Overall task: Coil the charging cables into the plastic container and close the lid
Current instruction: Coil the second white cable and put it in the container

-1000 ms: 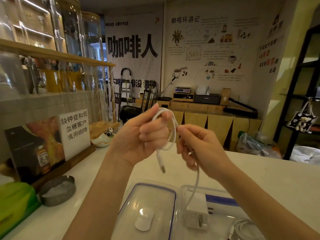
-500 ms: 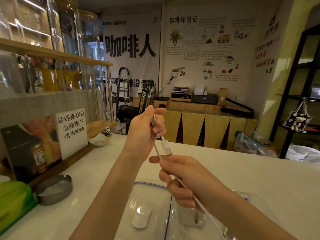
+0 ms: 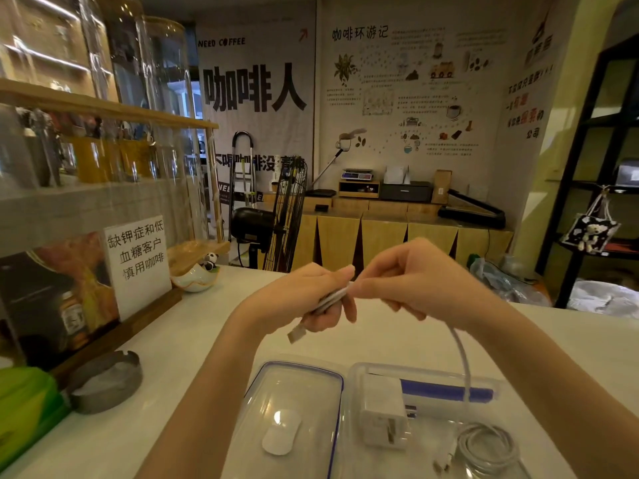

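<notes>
Above the box (image 3: pixel 359 369), both hands, left (image 3: pixel 304 299) and right (image 3: pixel 411 285), pinch 1 cable (image 3: pixel 461 357); loose loops may spring open.

Both hands meet above the pale surface (image 3: pixel 179 340): the left hand (image 3: pixel 304 299) is closed around a few folded strands of white cable (image 3: pixel 330 300), its plug end poking out below the fist, while the right hand (image 3: pixel 411 281) pinches the same cable just beside it. From under the right hand the cable hangs down into the clear plastic container (image 3: pixel 498 385), where a white charger block (image 3: pixel 383 413) and a coiled cable (image 3: pixel 487 447) lie. Below the left hand, the blue-edged lid (image 3: pixel 297 375) lies flat beside the container.
</notes>
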`<state>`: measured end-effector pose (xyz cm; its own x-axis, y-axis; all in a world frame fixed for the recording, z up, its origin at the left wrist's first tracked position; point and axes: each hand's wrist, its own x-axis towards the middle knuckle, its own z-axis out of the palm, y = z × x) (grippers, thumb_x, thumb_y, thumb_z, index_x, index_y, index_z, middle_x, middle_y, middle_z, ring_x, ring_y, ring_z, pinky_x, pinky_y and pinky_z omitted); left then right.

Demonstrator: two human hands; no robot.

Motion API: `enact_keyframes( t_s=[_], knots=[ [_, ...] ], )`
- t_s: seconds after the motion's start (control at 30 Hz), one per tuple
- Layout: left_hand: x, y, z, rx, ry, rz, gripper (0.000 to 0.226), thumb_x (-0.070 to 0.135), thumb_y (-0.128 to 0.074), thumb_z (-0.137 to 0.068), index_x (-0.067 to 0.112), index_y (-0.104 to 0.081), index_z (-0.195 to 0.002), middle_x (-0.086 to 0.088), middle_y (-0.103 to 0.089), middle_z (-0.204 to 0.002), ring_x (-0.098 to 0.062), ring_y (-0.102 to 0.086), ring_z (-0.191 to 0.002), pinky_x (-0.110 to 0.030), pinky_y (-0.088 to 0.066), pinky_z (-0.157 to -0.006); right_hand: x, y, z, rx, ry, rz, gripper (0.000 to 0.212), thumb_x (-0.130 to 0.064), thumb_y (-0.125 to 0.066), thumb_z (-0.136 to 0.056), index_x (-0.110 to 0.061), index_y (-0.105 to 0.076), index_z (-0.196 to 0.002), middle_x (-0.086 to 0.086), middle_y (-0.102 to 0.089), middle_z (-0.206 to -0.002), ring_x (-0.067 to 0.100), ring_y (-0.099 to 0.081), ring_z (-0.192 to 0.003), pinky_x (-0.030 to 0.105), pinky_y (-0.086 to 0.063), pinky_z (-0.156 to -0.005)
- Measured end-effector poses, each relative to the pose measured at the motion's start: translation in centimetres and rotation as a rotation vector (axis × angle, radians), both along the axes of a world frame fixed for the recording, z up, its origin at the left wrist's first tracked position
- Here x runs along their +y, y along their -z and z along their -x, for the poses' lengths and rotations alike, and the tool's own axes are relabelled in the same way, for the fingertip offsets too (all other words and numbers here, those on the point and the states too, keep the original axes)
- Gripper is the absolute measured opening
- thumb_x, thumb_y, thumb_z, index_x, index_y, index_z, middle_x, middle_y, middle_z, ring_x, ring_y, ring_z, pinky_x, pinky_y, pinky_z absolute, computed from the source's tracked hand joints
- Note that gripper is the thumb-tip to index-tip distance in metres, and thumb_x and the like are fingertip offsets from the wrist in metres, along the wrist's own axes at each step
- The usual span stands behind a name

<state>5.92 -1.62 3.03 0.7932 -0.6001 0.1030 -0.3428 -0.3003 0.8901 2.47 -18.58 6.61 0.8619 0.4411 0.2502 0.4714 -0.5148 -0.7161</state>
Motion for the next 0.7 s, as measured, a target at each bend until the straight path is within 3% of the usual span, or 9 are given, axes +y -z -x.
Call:
enact_keyframes(
  t_s=[0.13,0.23,0.37,0.47,0.53,0.63,0.7],
  knots=[
    [1.1,-0.3,-0.1,0.174,0.35,0.166,0.049,0.041,-0.029,-0.093,0.011,-0.058,-0.068,0.012,-0.045,-0.038,-0.005,-0.033,-0.034,-0.02,-0.027,-0.039,-1.3,-0.7,-0.9,-0.026,-0.043,-0.154,0.015,-0.031,-0.07,-0.066,-0.018,-0.073,-0.071,-0.005,-0.057,-0.046,0.006,-0.04,-0.038,0.014,-0.032,-0.035],
    [1.3,-0.5,0.1,0.242,0.63,0.304,0.04,0.038,-0.036,-0.093,0.009,-0.058,-0.077,0.012,-0.045,-0.045,-0.006,-0.034,-0.037,-0.018,-0.03,-0.041,-1.4,-0.3,-1.2,0.056,-0.116,-0.29,0.019,-0.033,-0.068,-0.061,-0.019,-0.074,-0.072,-0.003,-0.056,-0.047,0.008,-0.038,-0.037,0.016,-0.03,-0.035],
    [-0.1,-0.9,0.6,0.341,0.866,0.7,0.034,0.025,-0.031,-0.097,0.0,-0.053,-0.091,0.001,-0.041,-0.055,-0.011,-0.037,-0.046,-0.018,-0.034,-0.046,-0.3,1.0,-1.2,0.188,-0.159,-0.509,0.026,-0.035,-0.061,-0.069,-0.013,-0.071,-0.078,0.0,-0.049,-0.049,0.009,-0.033,-0.035,0.018,-0.026,-0.034],
    [-0.9,-1.3,0.7,0.519,0.817,1.106,0.033,0.021,-0.029,-0.097,-0.005,-0.048,-0.095,-0.005,-0.039,-0.058,-0.015,-0.035,-0.051,-0.024,-0.031,-0.051,1.0,2.0,-0.8,0.27,-0.092,-0.592,0.027,-0.034,-0.053,-0.08,-0.008,-0.064,-0.077,-0.003,-0.047,-0.045,0.007,-0.033,-0.031,0.016,-0.026,-0.031],
    [-0.9,-1.3,0.2,0.582,0.722,1.283,0.036,0.024,-0.026,-0.097,-0.005,-0.048,-0.096,-0.007,-0.038,-0.057,-0.015,-0.033,-0.052,-0.026,-0.031,-0.053,1.9,3.1,-0.5,0.296,-0.032,-0.527,0.025,-0.027,-0.046,-0.09,-0.01,-0.062,-0.08,-0.004,-0.048,-0.044,0.007,-0.034,-0.029,0.016,-0.028,-0.03],
    [-0.7,-0.9,-0.4,0.589,0.571,1.405,0.04,0.027,-0.03,-0.096,-0.004,-0.053,-0.092,-0.009,-0.048,-0.053,-0.015,-0.035,-0.046,-0.024,-0.036,-0.049,3.0,4.7,0.6,0.313,-0.034,-0.332,0.025,-0.025,-0.04,-0.095,-0.013,-0.062,-0.092,-0.001,-0.046,-0.051,0.007,-0.034,-0.031,0.017,-0.029,-0.031],
    [-0.3,-0.8,-0.6,0.502,0.363,1.4,0.04,0.03,-0.031,-0.094,0.001,-0.057,-0.084,-0.002,-0.048,-0.048,-0.011,-0.04,-0.04,-0.02,-0.038,-0.043,3.5,5.3,1.3,0.306,-0.059,-0.24,0.024,-0.024,-0.038,-0.095,-0.013,-0.06,-0.1,-0.001,-0.043,-0.054,0.004,-0.034,-0.032,0.017,-0.03,-0.031]
  ],
)
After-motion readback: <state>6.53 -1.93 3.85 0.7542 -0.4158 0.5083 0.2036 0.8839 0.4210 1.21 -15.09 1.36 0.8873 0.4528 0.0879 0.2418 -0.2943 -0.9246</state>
